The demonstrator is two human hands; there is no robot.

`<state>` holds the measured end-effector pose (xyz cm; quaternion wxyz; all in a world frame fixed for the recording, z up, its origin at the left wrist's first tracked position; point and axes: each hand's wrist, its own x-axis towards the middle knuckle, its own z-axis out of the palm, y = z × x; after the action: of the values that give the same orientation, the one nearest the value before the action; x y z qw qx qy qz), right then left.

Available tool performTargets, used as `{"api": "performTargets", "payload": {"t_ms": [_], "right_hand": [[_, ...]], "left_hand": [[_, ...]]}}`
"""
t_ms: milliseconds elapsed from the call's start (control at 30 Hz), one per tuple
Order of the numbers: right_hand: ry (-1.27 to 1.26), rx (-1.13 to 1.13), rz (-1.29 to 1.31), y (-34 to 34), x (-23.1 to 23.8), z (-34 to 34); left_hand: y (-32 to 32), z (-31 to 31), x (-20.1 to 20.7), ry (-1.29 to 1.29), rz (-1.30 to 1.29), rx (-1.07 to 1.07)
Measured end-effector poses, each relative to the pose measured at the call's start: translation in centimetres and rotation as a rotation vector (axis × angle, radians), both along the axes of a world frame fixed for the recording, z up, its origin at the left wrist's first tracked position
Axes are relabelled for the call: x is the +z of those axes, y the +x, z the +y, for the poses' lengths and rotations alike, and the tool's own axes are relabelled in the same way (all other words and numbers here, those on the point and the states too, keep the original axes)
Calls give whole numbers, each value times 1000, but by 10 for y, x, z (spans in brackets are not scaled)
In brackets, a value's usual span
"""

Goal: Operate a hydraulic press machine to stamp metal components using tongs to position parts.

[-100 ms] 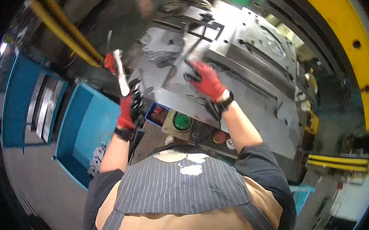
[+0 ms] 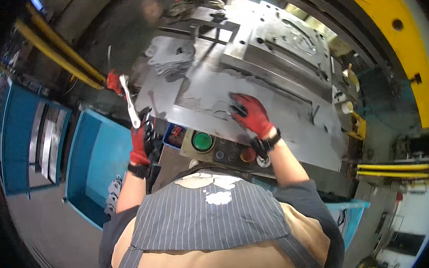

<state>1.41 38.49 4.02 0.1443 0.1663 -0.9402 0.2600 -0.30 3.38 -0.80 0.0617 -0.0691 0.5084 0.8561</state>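
My left hand (image 2: 140, 141), in a red glove with black palm and fingers, is at the front left beside the table's corner. Its curled fingers meet the lower end of a long silver tool (image 2: 130, 103) that looks like a wrench and points away to the left. The grip itself is partly hidden. In a matching glove, my right hand (image 2: 250, 114) hovers over or lies on a flat grey metal sheet (image 2: 213, 86), fingers apart. I cannot tell whether they touch it. A stack of cut grey metal plates (image 2: 170, 56) lies to its left.
A heavy steel die block (image 2: 278, 69) stands at the back. Along the front edge are a control panel (image 2: 189, 154) with a green button (image 2: 203, 141) and a small blue box (image 2: 166, 135) of red pieces. A blue bin (image 2: 99, 151) is left; yellow bars (image 2: 58, 56) rise beyond.
My right hand has come back toward me from beside the plate stack. My left hand and the silver tool sit slightly lower. The whole view has turned a little.
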Motion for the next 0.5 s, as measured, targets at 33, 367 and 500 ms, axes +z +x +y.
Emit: {"api": "performTargets", "payload": {"t_ms": [33,367,500], "right_hand": [[-60,-113,-52,24,-15,24],[-66,-323,17,30,-22,42],[-110,-401,16,57,-22,79]], "left_hand": [[8,0,-4,-15,-13,-9],[47,88,22,-240,-5,-214],[61,119,37,-265,25,-223]]}}
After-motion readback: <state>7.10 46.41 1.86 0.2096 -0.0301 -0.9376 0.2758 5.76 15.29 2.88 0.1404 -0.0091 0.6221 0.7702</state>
